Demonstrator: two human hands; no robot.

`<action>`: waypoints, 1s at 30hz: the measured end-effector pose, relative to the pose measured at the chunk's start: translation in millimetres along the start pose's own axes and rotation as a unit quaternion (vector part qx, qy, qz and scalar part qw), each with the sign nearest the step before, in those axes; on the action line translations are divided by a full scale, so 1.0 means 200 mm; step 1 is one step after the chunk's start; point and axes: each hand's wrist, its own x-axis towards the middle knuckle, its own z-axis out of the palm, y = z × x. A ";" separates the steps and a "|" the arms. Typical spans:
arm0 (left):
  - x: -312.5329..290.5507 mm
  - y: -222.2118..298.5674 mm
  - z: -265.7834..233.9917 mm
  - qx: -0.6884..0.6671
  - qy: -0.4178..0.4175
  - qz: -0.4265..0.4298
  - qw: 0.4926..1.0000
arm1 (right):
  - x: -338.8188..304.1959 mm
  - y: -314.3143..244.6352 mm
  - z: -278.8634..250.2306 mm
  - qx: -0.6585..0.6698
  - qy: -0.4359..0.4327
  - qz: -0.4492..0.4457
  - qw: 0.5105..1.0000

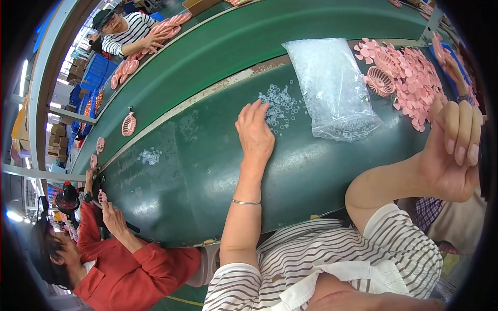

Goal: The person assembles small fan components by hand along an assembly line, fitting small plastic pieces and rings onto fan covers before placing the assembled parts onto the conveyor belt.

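Note:
My left hand (pixel 255 129) rests at the left edge of a loose pile of small clear plastic rings (pixel 282 106) on the green work surface. Its fingers are a little apart and slightly bent, and I see nothing held in them. Raised close to the view at the far right, my right hand (pixel 454 147) has its fingers curled. Whether anything is inside that curl is hidden. Between the pile and my right arm lies a clear plastic bag (pixel 332 78) filled with what look like similar small pieces.
Pink fan blades (pixel 415 78) are heaped at the right, with a pink fan guard (pixel 381 80) among them. A smaller ring cluster (pixel 149 156) lies left. Beyond a ledge, a green belt (pixel 218 62) carries pink guards. A person in red (pixel 135 269) works at left; another sits across.

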 end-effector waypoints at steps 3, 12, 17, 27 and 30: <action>-0.03 0.00 0.00 0.027 -0.082 0.054 0.995 | 0.00 0.03 0.04 -0.002 0.043 -0.022 0.999; -0.02 0.07 -0.02 -0.042 -0.045 0.053 0.997 | -0.01 0.08 0.04 0.035 0.014 -0.012 0.999; 0.19 -0.20 -0.17 0.021 0.055 0.015 0.998 | -0.02 0.11 0.06 -0.027 0.013 0.040 0.999; 0.40 -1.38 -0.79 0.446 0.127 -0.248 0.851 | -0.03 0.31 -0.01 -0.230 -0.121 0.025 0.965; 0.43 -1.56 -0.88 0.480 0.131 -0.275 0.823 | -0.04 0.35 0.02 -0.329 -0.134 0.068 0.932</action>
